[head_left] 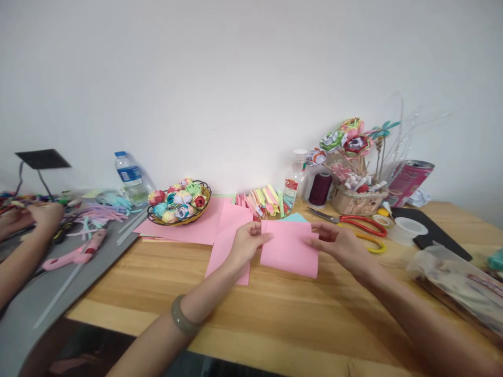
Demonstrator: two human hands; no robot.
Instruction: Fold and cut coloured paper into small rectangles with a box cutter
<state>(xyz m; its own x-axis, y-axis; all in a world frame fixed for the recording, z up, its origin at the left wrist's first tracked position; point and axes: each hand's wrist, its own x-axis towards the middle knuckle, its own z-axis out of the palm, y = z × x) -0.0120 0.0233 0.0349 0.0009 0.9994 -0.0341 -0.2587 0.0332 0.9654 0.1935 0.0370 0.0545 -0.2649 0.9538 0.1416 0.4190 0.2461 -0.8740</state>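
Observation:
Between my two hands is a piece of pink paper point(288, 254), bent over on itself and held just above the wooden table. My left hand point(248, 242) pinches its left edge between thumb and fingers. At the right edge, my right hand point(338, 243) grips the paper the same way, with some fingers hidden behind it. A pink paper strip point(228, 256) lies beneath my left hand, overlapping a larger pink sheet point(196, 233). A bit of light blue paper point(295, 217) shows behind the held piece.
Paper flowers fill a basket point(184, 221) at left. Folded paper strips point(263, 201), a plastic bottle point(294, 180), a thread spool point(320, 189), red-handled scissors point(363, 222) and a flower pot point(359, 201) stand behind. On the grey left table, a co-worker's hands point(43, 214) are near a pink glue gun point(80, 254).

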